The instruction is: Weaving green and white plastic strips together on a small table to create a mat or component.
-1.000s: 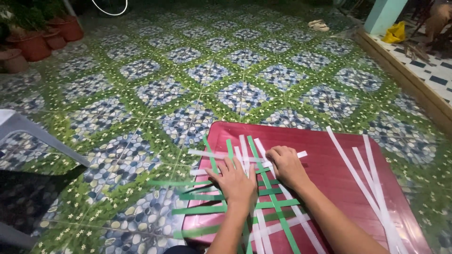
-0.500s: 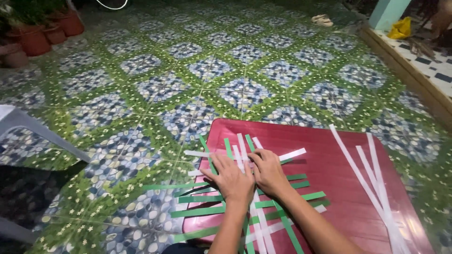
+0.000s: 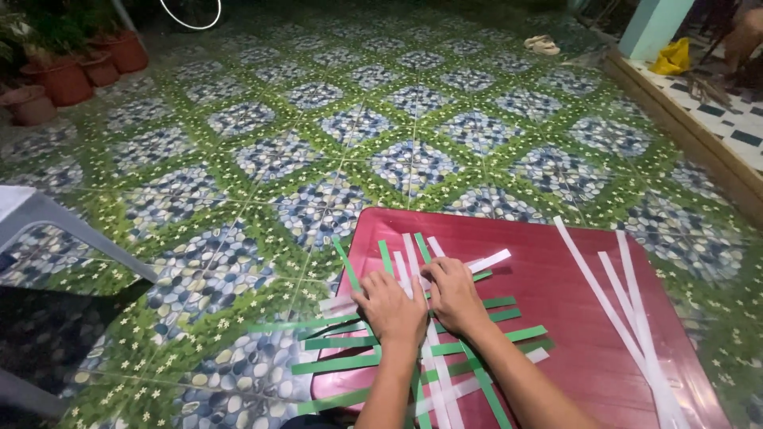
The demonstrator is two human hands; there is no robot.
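A mesh of green and white paper strips (image 3: 413, 349) lies woven on a dark red table (image 3: 556, 294). My left hand (image 3: 391, 308) presses flat on the left part of the weave, fingers spread over the strips. Close beside it, my right hand (image 3: 453, 292) rests on the middle of the weave, fingertips at the crossing of white and green strips near the far end. Both hands cover part of the weave, and I cannot see whether a strip is pinched.
Several loose white strips (image 3: 628, 310) lie on the table's right side. A grey plastic chair (image 3: 48, 230) stands at the left. The floor has green and blue patterned tiles (image 3: 334, 151); red plant pots (image 3: 87, 67) stand far left, a raised tiled step (image 3: 691, 127) at the right.
My right hand has slid left toward my left hand. The horizontal green strips now stick out to the right of the weave, and the view has shifted slightly.
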